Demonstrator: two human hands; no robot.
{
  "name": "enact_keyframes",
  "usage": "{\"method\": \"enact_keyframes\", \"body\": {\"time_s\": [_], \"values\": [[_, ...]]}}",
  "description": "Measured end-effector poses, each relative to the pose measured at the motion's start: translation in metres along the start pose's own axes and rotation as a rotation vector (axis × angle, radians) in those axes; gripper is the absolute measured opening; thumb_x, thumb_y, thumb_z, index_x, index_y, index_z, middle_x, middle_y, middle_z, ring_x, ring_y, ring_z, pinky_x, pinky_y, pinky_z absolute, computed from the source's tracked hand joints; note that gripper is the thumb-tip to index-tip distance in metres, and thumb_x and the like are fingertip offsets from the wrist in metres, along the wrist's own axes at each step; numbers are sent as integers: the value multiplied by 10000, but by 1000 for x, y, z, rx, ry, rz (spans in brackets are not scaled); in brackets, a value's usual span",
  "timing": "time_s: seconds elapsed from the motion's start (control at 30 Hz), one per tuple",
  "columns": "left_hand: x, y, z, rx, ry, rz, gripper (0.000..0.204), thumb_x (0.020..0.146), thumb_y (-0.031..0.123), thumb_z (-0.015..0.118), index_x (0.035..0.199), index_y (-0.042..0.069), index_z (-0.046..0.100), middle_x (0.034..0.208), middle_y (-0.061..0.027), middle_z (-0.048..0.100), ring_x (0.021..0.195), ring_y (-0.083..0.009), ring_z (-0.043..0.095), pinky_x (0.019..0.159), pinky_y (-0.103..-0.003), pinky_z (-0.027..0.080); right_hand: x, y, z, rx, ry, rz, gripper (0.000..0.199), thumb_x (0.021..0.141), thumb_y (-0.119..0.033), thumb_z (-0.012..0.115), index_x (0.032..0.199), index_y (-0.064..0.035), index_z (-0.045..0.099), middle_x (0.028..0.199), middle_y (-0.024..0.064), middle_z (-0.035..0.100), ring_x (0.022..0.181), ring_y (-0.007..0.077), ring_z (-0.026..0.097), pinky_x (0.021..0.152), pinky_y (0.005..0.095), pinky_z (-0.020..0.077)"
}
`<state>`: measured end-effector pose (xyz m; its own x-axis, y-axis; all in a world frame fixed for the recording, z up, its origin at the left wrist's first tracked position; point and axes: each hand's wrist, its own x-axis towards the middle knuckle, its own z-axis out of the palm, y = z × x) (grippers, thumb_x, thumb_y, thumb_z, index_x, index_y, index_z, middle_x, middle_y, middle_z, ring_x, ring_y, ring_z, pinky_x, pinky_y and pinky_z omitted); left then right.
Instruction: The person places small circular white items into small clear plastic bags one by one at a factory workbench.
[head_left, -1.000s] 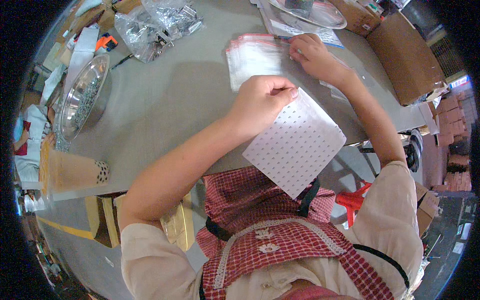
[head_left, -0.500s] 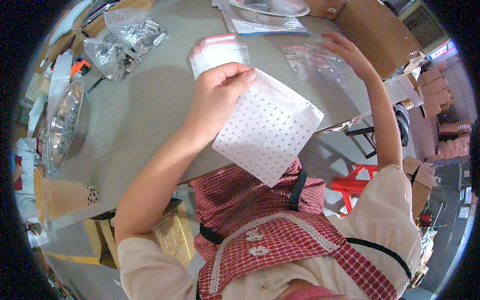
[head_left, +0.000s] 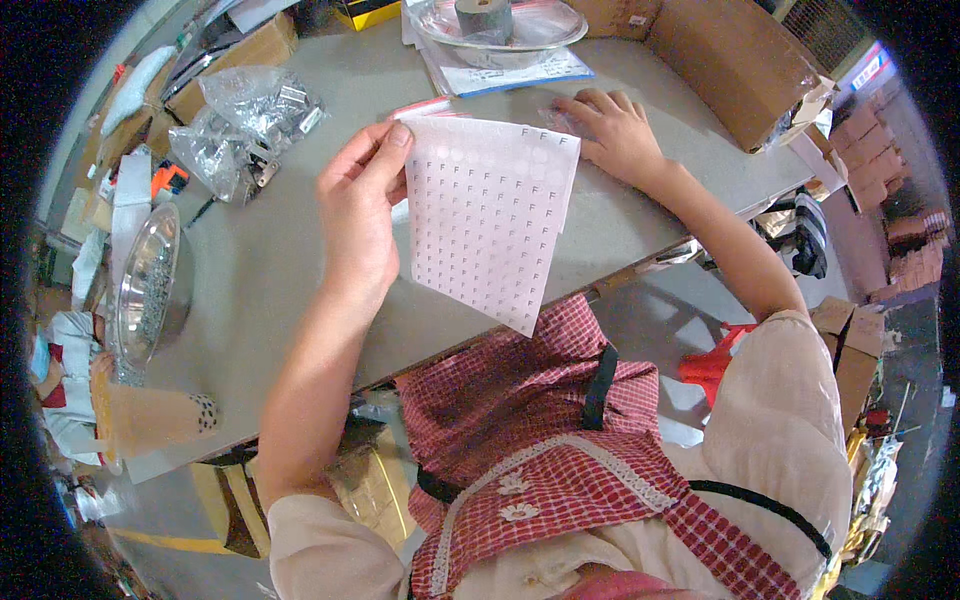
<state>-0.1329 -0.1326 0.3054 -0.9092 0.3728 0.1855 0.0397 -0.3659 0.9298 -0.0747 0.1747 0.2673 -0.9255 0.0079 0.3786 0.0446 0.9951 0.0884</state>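
Observation:
My left hand (head_left: 362, 195) pinches the upper left corner of a white sheet of small round stickers (head_left: 480, 220), held up in front of me over the table. The sheet has rows of small dark marks, with some blank circles near its top. To the right, my right hand (head_left: 615, 135) lies palm down on the table with fingers stretched out. By its fingertips is a bit of clear plastic bag (head_left: 555, 118), mostly hidden by the sheet and hand. Behind the sheet, a stack of red-edged zip bags (head_left: 425, 108) shows only at its top.
A metal bowl of small parts (head_left: 180, 285) and a drink cup (head_left: 160, 415) stand at the left edge. Bags of metal parts (head_left: 240, 130) lie far left. At the back are a metal dish (head_left: 545, 38) on papers and a cardboard box (head_left: 740, 75).
My left hand has moved left and turned the sheet more upright. My right hand has come down and left onto the table at the clear plastic bags. The view has shifted slightly.

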Motion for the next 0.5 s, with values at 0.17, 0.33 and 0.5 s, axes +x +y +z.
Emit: {"method": "enact_keyframes", "body": {"time_s": [0.17, 0.33, 0.5], "values": [[0, 0, -4, -21, -30, -6, 176, 942, 176, 638, 1024, 28, 687, 902, 12, 648, 798, -61, 590, 737, -236, 484, -2, 3, 4, 310, 126, -60, 356, 866, -347, 667, 1130, -115, 612, 1072, 141, 668, 942, 367, 650, 771, 449, 536], [1, -6, -2, -45, -30, -18, 166, 942, 148, 634, 1024, 14, 689, 909, 20, 644, 800, -55, 572, 743, -215, 455, 26, 13, -5, 479, 274, -46, 276, 860, -243, 689, 1082, -89, 630, 964, 158, 686, 874, 352, 679, 755, 406, 540], [10, -6, -16, -10, 16, -18, 172, 944, 158, 634, 997, 1, 678, 879, 27, 624, 774, -53, 541, 721, -209, 423, 155, 48, -30, 311, 600, 75, 401, 873, -440, 662, 1098, -110, 639, 948, 163, 700, 892, 338, 686, 769, 419, 538]]}}
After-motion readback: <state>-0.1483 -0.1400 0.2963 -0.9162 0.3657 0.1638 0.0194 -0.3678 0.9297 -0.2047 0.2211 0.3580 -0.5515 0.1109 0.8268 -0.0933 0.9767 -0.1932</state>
